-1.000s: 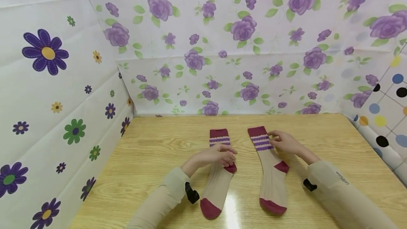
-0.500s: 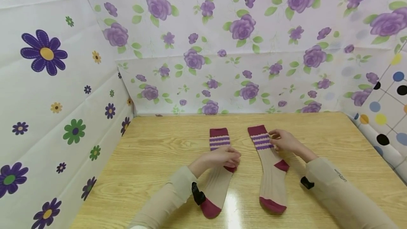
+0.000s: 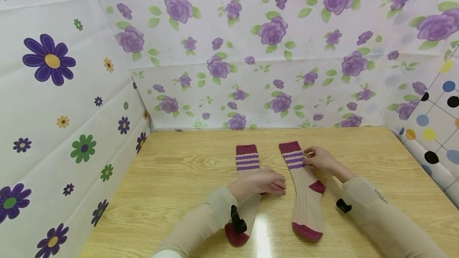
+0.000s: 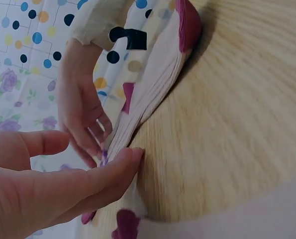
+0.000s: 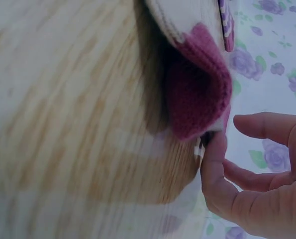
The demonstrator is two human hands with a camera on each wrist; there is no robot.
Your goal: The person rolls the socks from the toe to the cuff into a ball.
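Two beige socks with maroon cuffs, heels and toes and purple stripes lie flat on the table, side by side. My left hand (image 3: pixel 261 182) hovers across the middle of the left sock (image 3: pixel 247 162), hiding its heel, with fingertips pointing into the gap towards the right sock (image 3: pixel 307 206). In the left wrist view its thumb is apart from the relaxed fingers (image 4: pixel 108 174), which hold nothing. My right hand (image 3: pixel 320 158) is at the right edge of the right sock's striped part. The right wrist view has its fingertips right beside the maroon heel (image 5: pixel 200 89), thumb spread away.
The wooden table (image 3: pixel 186 170) reaches back to a flowered cloth wall (image 3: pixel 193 83). A daisy-patterned cloth (image 3: pixel 118 130) borders the left side, and a dotted cloth (image 3: pixel 435 138) the right. Each wrist wears a black device, one on the left wrist (image 3: pixel 238 222).
My left hand has moved right and slightly towards me, from over the left sock into the gap between the socks. My right hand and both socks have stayed nearly still.
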